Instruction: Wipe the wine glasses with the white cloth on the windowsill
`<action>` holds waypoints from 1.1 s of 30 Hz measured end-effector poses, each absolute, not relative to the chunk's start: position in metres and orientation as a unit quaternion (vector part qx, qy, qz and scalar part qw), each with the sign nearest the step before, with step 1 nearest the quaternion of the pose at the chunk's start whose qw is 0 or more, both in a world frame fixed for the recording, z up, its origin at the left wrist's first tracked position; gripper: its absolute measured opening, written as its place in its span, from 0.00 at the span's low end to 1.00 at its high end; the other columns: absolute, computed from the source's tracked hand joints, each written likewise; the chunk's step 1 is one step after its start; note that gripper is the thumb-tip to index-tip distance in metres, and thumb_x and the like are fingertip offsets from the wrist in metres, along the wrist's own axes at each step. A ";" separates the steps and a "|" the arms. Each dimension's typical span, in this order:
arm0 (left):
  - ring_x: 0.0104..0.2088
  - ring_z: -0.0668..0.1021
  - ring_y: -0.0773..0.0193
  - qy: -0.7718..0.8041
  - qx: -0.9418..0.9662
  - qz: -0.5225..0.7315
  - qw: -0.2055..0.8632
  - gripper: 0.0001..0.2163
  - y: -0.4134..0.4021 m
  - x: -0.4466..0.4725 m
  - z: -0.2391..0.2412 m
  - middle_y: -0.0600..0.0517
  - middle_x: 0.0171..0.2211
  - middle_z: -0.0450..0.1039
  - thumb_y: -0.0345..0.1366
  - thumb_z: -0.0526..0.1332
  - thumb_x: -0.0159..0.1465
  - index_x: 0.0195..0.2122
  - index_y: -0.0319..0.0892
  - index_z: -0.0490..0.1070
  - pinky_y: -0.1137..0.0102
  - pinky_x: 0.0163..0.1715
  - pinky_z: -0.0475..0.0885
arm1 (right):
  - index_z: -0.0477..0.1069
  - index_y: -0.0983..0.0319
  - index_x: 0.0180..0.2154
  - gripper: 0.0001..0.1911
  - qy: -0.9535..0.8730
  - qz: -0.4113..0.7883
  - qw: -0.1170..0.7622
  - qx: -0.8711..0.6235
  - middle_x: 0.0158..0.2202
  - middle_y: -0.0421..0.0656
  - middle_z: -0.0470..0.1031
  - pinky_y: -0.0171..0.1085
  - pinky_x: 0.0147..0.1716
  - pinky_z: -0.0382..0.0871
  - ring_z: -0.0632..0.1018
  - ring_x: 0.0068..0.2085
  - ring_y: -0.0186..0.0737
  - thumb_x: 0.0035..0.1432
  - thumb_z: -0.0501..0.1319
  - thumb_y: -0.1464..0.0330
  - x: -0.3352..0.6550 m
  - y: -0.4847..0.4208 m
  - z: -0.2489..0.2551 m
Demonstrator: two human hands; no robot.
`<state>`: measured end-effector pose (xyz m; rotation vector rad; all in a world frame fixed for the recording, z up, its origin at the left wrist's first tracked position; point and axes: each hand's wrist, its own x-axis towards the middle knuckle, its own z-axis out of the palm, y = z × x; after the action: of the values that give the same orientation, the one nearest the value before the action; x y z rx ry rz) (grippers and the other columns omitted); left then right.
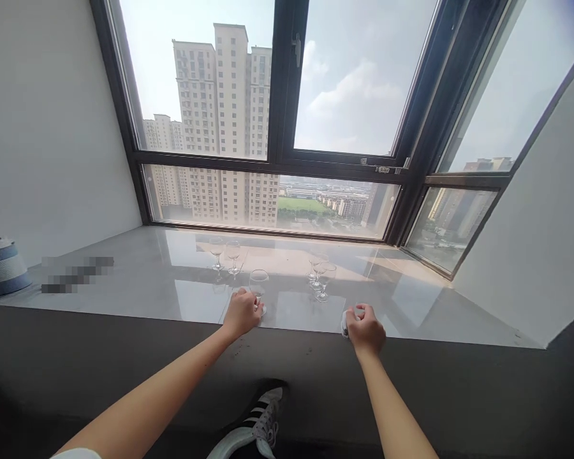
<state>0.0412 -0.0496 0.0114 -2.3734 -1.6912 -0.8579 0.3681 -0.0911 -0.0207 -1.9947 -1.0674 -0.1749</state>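
Note:
My left hand is closed round the stem and foot of a clear wine glass that stands near the front edge of the grey window ledge. At the ledge's front edge my right hand is closed on a small white cloth. Two more wine glasses stand behind the left hand. Another pair of glasses stands between my hands, a little further back.
A blue and white striped container sits at the ledge's far left. A large dark-framed window rises behind the ledge, white walls close both sides. My shoe shows below the dark ledge front.

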 end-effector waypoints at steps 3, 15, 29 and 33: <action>0.37 0.72 0.55 -0.555 -0.779 -0.283 0.073 0.09 -0.054 0.043 0.012 0.48 0.24 0.71 0.38 0.56 0.60 0.27 0.42 0.71 0.64 0.39 0.62 | 0.69 0.59 0.40 0.16 -0.421 -0.068 0.424 -0.799 0.28 0.40 0.73 0.33 0.25 0.49 0.69 0.26 0.37 0.54 0.54 0.57 0.367 -0.092 -0.019; 0.39 0.72 0.54 -0.579 -0.766 -0.265 0.090 0.09 -0.054 0.047 0.009 0.45 0.26 0.71 0.36 0.54 0.61 0.31 0.41 0.72 0.63 0.38 0.63 | 0.69 0.60 0.39 0.15 -0.444 -0.053 0.546 -0.708 0.25 0.40 0.73 0.34 0.29 0.59 0.73 0.28 0.40 0.51 0.55 0.59 0.326 -0.088 0.015; 0.40 0.72 0.54 -0.564 -0.780 -0.262 0.065 0.10 -0.056 0.043 0.008 0.44 0.31 0.72 0.35 0.53 0.61 0.33 0.40 0.72 0.63 0.40 0.65 | 0.66 0.60 0.45 0.15 -0.632 -0.012 0.530 -0.565 0.26 0.37 0.73 0.33 0.31 0.59 0.73 0.29 0.36 0.58 0.51 0.62 0.149 -0.029 0.126; 0.40 0.72 0.55 -0.567 -0.779 -0.262 0.055 0.09 -0.056 0.043 0.009 0.44 0.30 0.72 0.35 0.53 0.61 0.34 0.41 0.72 0.63 0.41 0.65 | 0.61 0.61 0.51 0.19 -0.685 -0.028 0.486 -0.542 0.29 0.38 0.73 0.33 0.31 0.59 0.73 0.28 0.36 0.58 0.51 0.64 0.143 -0.027 0.111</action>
<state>0.0432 -0.0561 0.0087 -2.3662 -1.7211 -0.7964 0.1431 -0.0266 0.1114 -1.3194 -1.6674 -0.0672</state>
